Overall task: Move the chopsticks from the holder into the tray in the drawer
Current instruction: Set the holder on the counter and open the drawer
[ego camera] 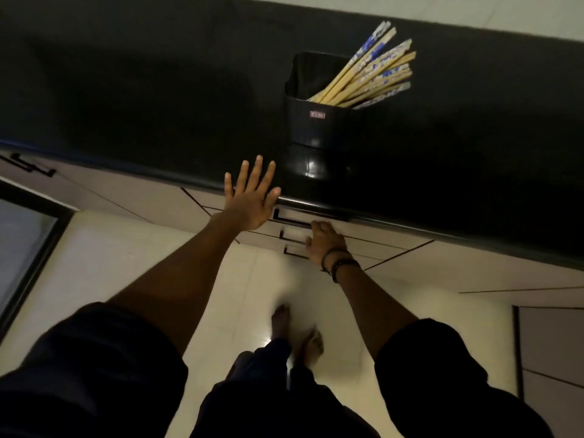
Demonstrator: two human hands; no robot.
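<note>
Chopsticks [366, 77] are all in the holder [316, 128], bundle leaning right, top ends fanned out past the rim. Wooden shafts, blue-and-white pattern on the upper ends. Holder is a black tub standing upright on the black worktop [142, 90], near the front edge, with a small label [317, 114] facing the camera. Left hand [251, 200] is flat and wide open, fingers [257, 172] straight and spread, holding nothing. It sits over the worktop's front edge, left of the holder and apart from it; can't tell if it touches the surface. Right hand [325, 241] is lower, against the stack of drawer fronts under the edge, roughly below the holder. Its fingers are bent at the right end of the top handle [289, 218], on the top drawer [373, 233]. Can't tell from this angle whether they wrap the bar or just rest on it. Thumb points left, near the second handle [292, 238]. Third handle [295, 252] is lowest; all three are dark bars, and the fronts look shut. Dark bands [339, 263] on the right wrist. Both arms are stretched forward, dark short sleeves. Pale tiled floor [142, 263] below, bare feet [311, 343] blurred. Light is dim, and worktop detail is mostly lost in black.
</note>
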